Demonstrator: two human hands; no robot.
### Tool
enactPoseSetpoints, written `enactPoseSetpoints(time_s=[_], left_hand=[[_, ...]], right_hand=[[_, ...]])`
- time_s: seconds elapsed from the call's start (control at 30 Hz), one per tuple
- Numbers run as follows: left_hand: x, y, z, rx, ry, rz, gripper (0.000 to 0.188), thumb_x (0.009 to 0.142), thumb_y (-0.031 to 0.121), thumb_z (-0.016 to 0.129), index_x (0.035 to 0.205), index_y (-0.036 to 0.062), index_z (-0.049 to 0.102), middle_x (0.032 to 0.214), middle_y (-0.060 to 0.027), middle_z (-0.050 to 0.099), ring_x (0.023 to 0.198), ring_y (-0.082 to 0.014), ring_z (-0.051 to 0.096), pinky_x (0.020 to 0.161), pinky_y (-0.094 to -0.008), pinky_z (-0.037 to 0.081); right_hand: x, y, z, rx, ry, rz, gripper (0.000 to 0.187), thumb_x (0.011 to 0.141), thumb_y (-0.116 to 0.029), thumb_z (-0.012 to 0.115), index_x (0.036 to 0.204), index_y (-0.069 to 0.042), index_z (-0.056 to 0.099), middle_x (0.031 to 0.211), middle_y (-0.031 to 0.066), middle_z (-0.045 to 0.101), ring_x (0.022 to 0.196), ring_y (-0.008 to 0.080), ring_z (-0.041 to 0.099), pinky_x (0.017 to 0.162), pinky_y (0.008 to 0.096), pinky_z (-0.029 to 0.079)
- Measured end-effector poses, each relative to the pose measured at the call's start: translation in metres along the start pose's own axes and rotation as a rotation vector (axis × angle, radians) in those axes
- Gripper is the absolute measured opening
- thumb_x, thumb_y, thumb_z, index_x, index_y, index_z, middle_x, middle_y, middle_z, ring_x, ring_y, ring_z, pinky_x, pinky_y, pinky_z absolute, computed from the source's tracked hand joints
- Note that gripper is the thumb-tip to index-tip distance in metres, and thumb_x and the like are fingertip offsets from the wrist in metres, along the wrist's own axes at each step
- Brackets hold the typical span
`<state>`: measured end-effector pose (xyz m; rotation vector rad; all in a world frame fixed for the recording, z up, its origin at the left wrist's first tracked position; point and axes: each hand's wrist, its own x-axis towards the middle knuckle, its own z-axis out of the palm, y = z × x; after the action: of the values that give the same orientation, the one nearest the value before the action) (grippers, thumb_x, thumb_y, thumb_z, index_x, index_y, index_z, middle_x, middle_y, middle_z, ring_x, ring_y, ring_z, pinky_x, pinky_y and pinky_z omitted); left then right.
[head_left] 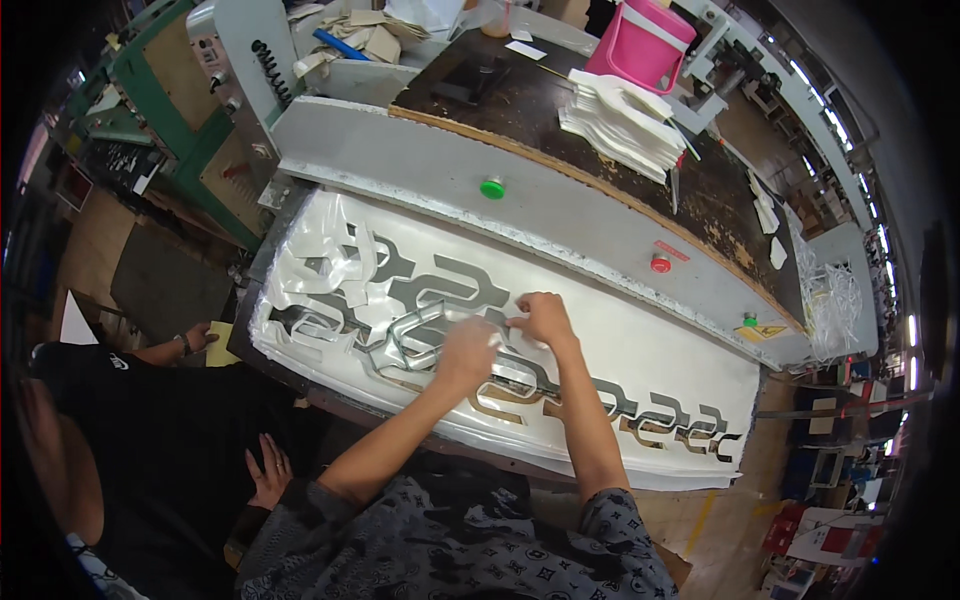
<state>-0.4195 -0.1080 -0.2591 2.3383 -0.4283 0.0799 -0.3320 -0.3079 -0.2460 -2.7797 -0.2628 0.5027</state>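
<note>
A large white sheet [640,340] with rows of curved cut-outs lies on the machine's bed, grey and brown showing through the gaps. My left hand [470,352] is over the middle of these cut-outs, smeared by motion, so its fingers cannot be read. Just beside it, a shiny metal cutting die [400,345] of bent outline rests on the sheet. My right hand [545,320] is slightly farther off and to the right, its fingers curled close to the sheet beside a cut-out. What they pinch, if anything, is hidden.
Crumpled white scraps [325,250] lie at the bed's left end. Beyond the grey machine beam [400,150], with its green button [492,188] and red button [660,263], a dark board [510,110] bears stacked white cut pieces [625,125] and a pink bucket [645,45]. A co-worker [150,450] stands close at left.
</note>
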Motion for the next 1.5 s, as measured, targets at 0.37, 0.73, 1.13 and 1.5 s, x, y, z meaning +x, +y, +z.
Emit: enactPoseSetpoints(time_s=[0.37, 0.73, 1.13, 1.5], left_hand=[[-0.027, -0.011, 0.056, 0.185, -0.257, 0.17, 0.084, 0.097, 0.051, 0.063, 0.158, -0.0014, 0.038, 0.167, -0.0221, 0.03, 0.155, -0.043, 0.025, 0.126, -0.0556, 0.022], [0.002, 0.017, 0.047, 0.081, -0.147, 0.381, 0.086, 0.084, 0.025, 0.074, 0.157, 0.0002, 0.037, 0.162, -0.0202, 0.038, 0.15, -0.0446, 0.031, 0.125, -0.0566, 0.024], [0.008, -0.011, 0.065, 0.263, -0.3, 0.477, 0.098, 0.091, 0.074, 0.056, 0.161, 0.0083, 0.037, 0.169, -0.0139, 0.033, 0.156, -0.0391, 0.028, 0.127, -0.0616, 0.013], [0.004, 0.016, 0.047, -0.153, -0.185, 0.355, 0.097, 0.09, 0.063, 0.07, 0.159, 0.0035, 0.036, 0.162, -0.0254, 0.038, 0.149, -0.046, 0.035, 0.124, -0.0546, 0.027]], right_hand=[[-0.078, 0.067, 0.044, 0.915, 0.49, -0.077, 0.019, 0.092, -0.016, 0.079, 0.088, -0.001, 0.068, 0.087, 0.0061, 0.069, 0.079, 0.0144, 0.06, 0.076, 0.0307, 0.049], [-0.107, 0.071, 0.065, 1.122, 0.747, 0.081, 0.014, 0.097, -0.011, 0.074, 0.09, -0.001, 0.067, 0.086, 0.001, 0.067, 0.081, 0.0095, 0.057, 0.075, 0.0271, 0.047], [-0.117, 0.113, 0.069, 1.459, 1.122, 0.059, 0.017, 0.108, -0.022, 0.062, 0.103, -0.006, 0.063, 0.094, 0.0036, 0.069, 0.085, 0.0118, 0.062, 0.079, 0.0302, 0.05], [-0.195, 0.071, 0.05, 1.01, 0.953, 0.304, 0.031, 0.102, -0.014, 0.069, 0.082, -0.011, 0.046, 0.07, -0.0015, 0.053, 0.059, 0.0085, 0.058, 0.051, 0.0259, 0.048]])
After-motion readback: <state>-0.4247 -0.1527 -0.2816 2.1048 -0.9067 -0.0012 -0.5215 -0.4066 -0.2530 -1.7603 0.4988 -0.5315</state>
